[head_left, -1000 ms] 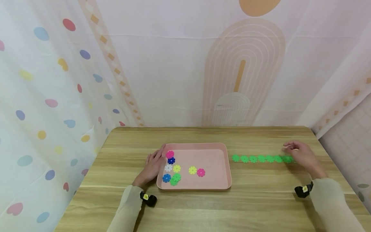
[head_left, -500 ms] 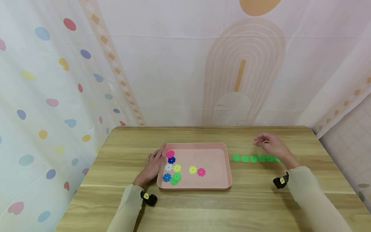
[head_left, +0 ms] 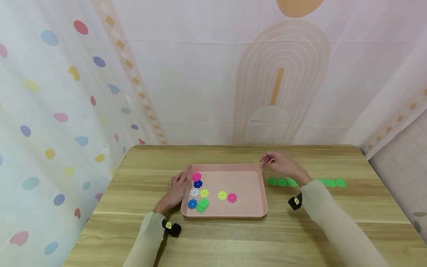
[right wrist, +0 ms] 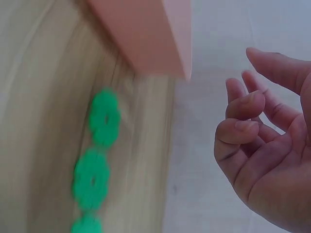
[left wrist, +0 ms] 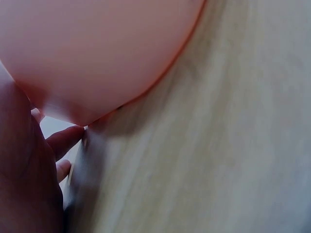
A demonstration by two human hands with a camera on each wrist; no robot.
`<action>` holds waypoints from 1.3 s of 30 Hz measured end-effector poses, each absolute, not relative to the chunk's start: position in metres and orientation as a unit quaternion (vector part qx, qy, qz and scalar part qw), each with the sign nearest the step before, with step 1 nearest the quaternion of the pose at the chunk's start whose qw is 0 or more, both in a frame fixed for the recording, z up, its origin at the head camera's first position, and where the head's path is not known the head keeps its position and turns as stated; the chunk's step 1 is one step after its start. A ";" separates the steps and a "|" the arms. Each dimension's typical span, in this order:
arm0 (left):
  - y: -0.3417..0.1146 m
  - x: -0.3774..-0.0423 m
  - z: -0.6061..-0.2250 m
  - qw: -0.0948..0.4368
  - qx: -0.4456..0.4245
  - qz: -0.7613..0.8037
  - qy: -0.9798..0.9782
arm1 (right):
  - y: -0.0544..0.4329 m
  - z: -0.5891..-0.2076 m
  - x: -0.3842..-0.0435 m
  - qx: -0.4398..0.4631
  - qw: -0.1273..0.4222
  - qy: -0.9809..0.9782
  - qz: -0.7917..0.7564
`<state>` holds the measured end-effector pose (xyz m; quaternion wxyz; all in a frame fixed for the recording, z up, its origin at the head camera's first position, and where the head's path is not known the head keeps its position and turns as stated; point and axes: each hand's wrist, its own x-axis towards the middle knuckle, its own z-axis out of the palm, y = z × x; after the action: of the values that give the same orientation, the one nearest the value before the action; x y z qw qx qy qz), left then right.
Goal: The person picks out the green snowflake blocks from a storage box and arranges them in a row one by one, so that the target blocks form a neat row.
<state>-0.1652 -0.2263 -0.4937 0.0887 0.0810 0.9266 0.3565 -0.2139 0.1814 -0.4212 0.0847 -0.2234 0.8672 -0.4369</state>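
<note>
My left hand (head_left: pixel 174 193) rests against the left wall of a pink tray (head_left: pixel 247 191), its fingers along the rim. My right hand (head_left: pixel 281 164) hangs in the air by the tray's back right corner. Its fingers are loosely bent and hold nothing in the right wrist view, where the thumb stands apart. Below it, a row of green notched plastic discs (head_left: pixel 330 183) runs rightward from the tray; my forearm hides its middle. Inside the tray lie a pink disc (head_left: pixel 232 198), a yellow disc (head_left: pixel 222 195), a white disc (head_left: pixel 194 192) and two overlapping green discs (head_left: pixel 203 204).
Two blue discs, including a lighter one (head_left: pixel 192 204), and another pink disc (head_left: pixel 197 176) lie near the tray's left wall. The wooden table (head_left: pixel 227 241) ends at the back against a patterned curtain (head_left: pixel 200 92).
My right hand has moved left from above the row's right end to the tray's back right corner, uncovering the right-hand discs. My left hand and the tray stay put.
</note>
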 end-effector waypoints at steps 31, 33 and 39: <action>-0.225 -0.164 -0.493 0.091 0.089 0.367 0.921 | 0.031 -0.430 -0.207 -0.327 0.326 0.817 -0.344; -0.226 -0.164 -0.493 0.091 0.088 0.365 0.922 | 0.025 -0.433 -0.205 -0.345 0.336 0.813 -0.328; -0.228 -0.165 -0.494 0.089 0.088 0.366 0.922 | 0.010 -0.436 -0.201 -0.369 0.366 0.788 -0.329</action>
<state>-0.1651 -0.2281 -0.4944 0.0894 0.0883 0.9222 0.3658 -0.2007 0.0104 -0.4363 0.3663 -0.3690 0.7881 -0.3293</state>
